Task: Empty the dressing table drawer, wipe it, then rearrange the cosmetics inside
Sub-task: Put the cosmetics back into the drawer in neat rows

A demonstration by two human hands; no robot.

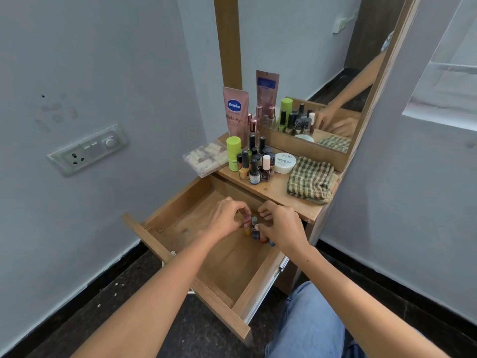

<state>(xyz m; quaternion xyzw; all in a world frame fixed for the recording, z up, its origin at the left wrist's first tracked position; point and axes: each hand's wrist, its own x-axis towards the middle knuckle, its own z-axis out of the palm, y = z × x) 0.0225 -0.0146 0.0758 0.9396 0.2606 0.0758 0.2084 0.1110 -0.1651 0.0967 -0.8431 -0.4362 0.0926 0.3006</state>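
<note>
Head view: drawer (180,228) pulled out, a few small bottles (254,229) standing near its right wall. Left hand (227,218) pinches one bottle's cap; right hand (281,228) curls round the others. Best to set them upright and close together. Most cosmetics (254,161), cloth (311,179) wait on desk (277,188); nothing blocks.

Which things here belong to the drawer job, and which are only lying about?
Job: drawer; small bottles both hands touch; left hand; right hand; bottles on top; checked cloth; white jar.
Lying about: wall socket; mirror.
</note>
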